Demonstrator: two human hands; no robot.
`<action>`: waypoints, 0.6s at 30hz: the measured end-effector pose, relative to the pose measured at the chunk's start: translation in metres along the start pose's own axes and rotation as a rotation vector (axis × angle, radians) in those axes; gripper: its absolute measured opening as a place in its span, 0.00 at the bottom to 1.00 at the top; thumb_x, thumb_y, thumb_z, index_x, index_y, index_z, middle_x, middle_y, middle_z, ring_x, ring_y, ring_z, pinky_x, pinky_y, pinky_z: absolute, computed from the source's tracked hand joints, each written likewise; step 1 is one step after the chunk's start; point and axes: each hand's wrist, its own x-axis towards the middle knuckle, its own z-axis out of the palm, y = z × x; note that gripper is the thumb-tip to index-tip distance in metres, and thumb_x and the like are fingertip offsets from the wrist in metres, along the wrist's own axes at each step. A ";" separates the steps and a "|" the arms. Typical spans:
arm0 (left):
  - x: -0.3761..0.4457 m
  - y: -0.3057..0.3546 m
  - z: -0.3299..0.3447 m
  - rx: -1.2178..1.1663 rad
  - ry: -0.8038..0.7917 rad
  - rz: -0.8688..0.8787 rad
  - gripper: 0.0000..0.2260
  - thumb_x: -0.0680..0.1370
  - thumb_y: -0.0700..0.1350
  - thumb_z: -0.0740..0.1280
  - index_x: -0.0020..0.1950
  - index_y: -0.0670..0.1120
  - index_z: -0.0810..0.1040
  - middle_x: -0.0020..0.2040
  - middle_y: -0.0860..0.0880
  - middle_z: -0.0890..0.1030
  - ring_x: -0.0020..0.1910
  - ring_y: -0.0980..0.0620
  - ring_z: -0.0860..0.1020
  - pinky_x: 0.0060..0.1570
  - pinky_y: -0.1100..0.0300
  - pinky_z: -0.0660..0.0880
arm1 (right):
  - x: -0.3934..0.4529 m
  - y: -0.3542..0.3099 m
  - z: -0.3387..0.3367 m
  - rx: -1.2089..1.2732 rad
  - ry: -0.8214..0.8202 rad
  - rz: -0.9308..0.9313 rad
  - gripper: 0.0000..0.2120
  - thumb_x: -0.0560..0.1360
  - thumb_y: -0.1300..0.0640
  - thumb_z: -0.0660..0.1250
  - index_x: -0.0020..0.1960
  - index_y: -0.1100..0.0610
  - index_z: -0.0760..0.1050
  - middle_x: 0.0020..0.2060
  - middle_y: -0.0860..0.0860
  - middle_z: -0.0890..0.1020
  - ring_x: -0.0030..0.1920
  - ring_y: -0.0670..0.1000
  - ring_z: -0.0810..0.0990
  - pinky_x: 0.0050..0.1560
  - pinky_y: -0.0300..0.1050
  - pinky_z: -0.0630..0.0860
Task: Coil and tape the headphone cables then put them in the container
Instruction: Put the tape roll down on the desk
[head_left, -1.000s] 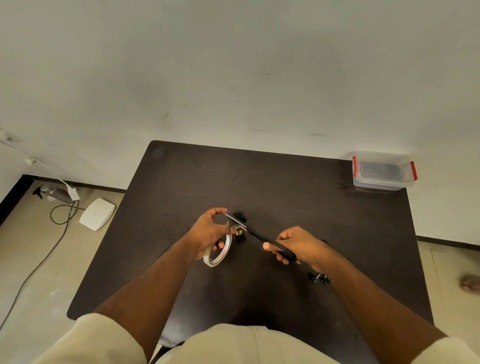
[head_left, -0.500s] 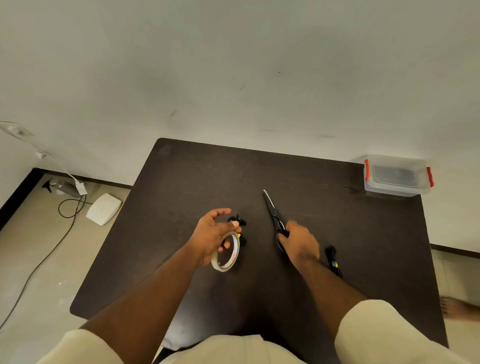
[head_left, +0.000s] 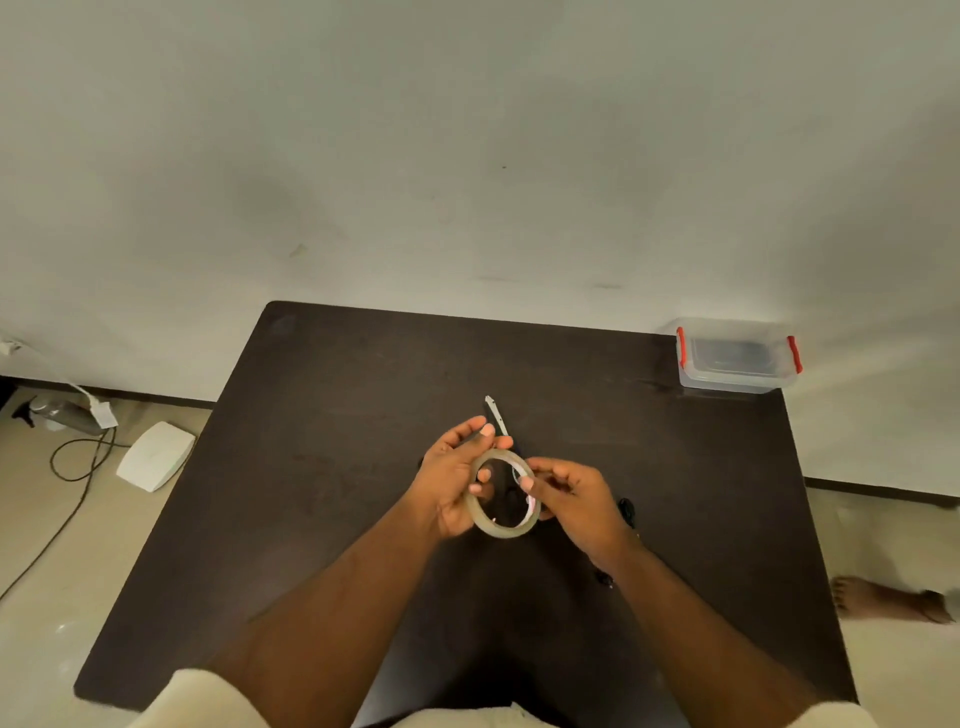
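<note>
Both hands hold the round, shiny tape roll (head_left: 503, 494) above the dark table (head_left: 322, 467): left hand (head_left: 453, 483) grips it, right hand (head_left: 574, 499) pinches its edge.

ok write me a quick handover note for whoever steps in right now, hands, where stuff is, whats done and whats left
Left hand: grips the tape roll from its left side, above the table.
Right hand: pinches the right rim of the same roll, apparently at the tape end.
Scissors: lying on the table just beyond the hands, blade tip showing.
Headphone cable: a black piece shows on the table by the right wrist; the rest is hidden.
Container: far right corner of the table, clear, red clips, lid on.
Done: no taped coil can be seen.
Left: pull and cut tape, bind the coils, open the container, put them in.
</note>
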 end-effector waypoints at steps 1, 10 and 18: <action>0.001 -0.003 0.005 -0.007 -0.009 0.000 0.15 0.77 0.39 0.67 0.63 0.42 0.71 0.46 0.40 0.83 0.19 0.55 0.70 0.15 0.67 0.66 | 0.001 -0.003 -0.004 -0.012 0.006 -0.032 0.08 0.75 0.61 0.69 0.49 0.50 0.82 0.41 0.55 0.85 0.41 0.52 0.83 0.41 0.48 0.80; 0.022 -0.009 -0.014 0.878 0.322 0.320 0.10 0.77 0.43 0.69 0.58 0.47 0.77 0.50 0.48 0.81 0.44 0.51 0.80 0.41 0.63 0.79 | 0.023 0.001 -0.034 -0.487 0.194 -0.023 0.09 0.74 0.60 0.71 0.53 0.56 0.83 0.43 0.46 0.84 0.43 0.43 0.81 0.48 0.39 0.77; 0.037 -0.010 -0.080 1.240 0.670 0.159 0.18 0.71 0.48 0.70 0.60 0.50 0.76 0.59 0.46 0.78 0.60 0.40 0.75 0.57 0.50 0.73 | 0.062 0.029 -0.063 -0.486 0.411 0.221 0.09 0.74 0.57 0.71 0.53 0.58 0.82 0.42 0.52 0.84 0.43 0.52 0.83 0.48 0.55 0.81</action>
